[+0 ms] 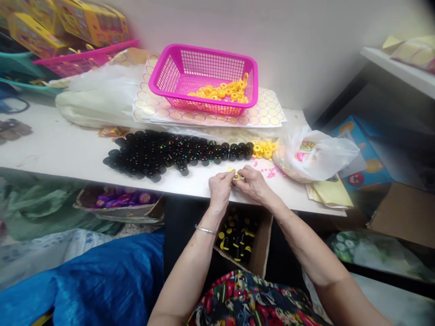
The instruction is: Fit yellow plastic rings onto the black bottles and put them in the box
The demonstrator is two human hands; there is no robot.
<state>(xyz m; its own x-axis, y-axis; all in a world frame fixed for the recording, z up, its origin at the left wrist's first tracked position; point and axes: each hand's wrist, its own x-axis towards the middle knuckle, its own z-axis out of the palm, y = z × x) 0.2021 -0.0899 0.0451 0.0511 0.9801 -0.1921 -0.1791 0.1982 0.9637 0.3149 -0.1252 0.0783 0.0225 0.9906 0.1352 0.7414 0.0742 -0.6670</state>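
At the table's front edge, my left hand [220, 186] and my right hand [254, 184] meet with fingers pinched around a small yellow round piece with a dark centre [236, 176]. The fingers hide most of it. Behind them stand many small black cylinders [163, 149], crowded on the left and narrowing to a row on the right, with coloured specks on their tops. A heap of yellow rings [265, 148] lies at the right end of that row. Tiny pink pieces [271, 172] are scattered right of my hands.
A pink basket [204, 108] with yellow rings stands on sticker sheets [272, 106]. A plastic bag of small coloured pieces [312, 156] sits on the right. Below the table edge, a cardboard box [263, 246] holds black and yellow pieces. A box of purple items [118, 211] is lower left.
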